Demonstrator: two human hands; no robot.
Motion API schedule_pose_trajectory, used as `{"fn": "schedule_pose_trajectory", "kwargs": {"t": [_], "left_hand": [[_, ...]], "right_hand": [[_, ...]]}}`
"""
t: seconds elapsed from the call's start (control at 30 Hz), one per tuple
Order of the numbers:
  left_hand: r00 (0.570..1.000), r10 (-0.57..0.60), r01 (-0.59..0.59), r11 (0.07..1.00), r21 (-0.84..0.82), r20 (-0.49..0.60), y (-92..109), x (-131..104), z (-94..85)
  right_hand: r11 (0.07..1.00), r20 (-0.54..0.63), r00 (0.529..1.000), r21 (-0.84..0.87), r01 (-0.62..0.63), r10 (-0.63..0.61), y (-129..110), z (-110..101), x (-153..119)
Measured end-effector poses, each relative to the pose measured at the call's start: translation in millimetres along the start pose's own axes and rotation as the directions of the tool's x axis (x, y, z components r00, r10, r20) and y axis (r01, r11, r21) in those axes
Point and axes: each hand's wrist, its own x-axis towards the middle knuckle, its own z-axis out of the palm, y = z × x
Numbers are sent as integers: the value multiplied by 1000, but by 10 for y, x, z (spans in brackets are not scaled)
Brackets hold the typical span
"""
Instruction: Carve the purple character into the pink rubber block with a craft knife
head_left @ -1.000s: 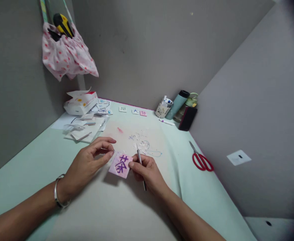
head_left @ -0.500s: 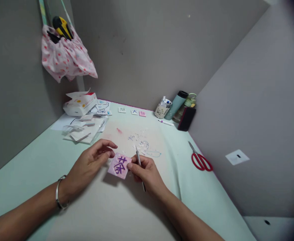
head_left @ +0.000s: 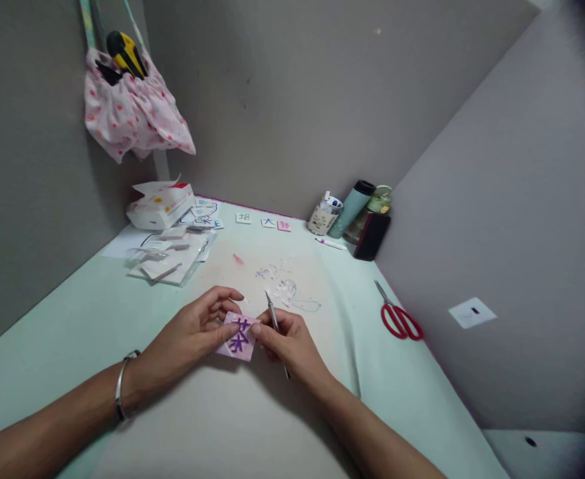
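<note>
A small square pink carved stamp block (head_left: 240,344) with a purple character on its face is held up between both hands above the table. My left hand (head_left: 200,326) is closed on its left side, with the thumb lying across the face. The thumb of my right hand (head_left: 290,339) pinches the block's right edge. That same hand also holds a slim metal craft knife (head_left: 273,313), its blade pointing up and away. Fingers behind the block are hidden. Pale shavings (head_left: 283,291) lie on the table just beyond the hands.
Red-handled scissors (head_left: 399,319) lie at the right. Along the back stand a pen cup (head_left: 325,216), a teal bottle (head_left: 352,209) and a dark phone (head_left: 372,236), with small lettered squares (head_left: 268,223) nearby. Packets (head_left: 165,263) and a white box (head_left: 160,206) sit at the left.
My left hand has moved right and taken hold of the pink block, its thumb now on the face. The block has shifted slightly down and right; the right hand keeps its grip.
</note>
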Motion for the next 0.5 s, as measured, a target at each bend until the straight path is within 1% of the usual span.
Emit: {"fn": "schedule_pose_trajectory", "kwargs": {"t": [0.07, 0.23, 0.5], "left_hand": [[1000, -29, 29, 999, -18, 5, 7, -9, 3], [999, -48, 49, 997, -60, 9, 13, -9, 5], [998, -66, 66, 996, -53, 17, 0, -14, -5]], "right_hand": [[1000, 3, 1000, -3, 8, -8, 4, -1, 1], [1000, 24, 1000, 9, 16, -16, 35, -13, -13], [1000, 24, 1000, -3, -2, 2, 18, -16, -10]]}}
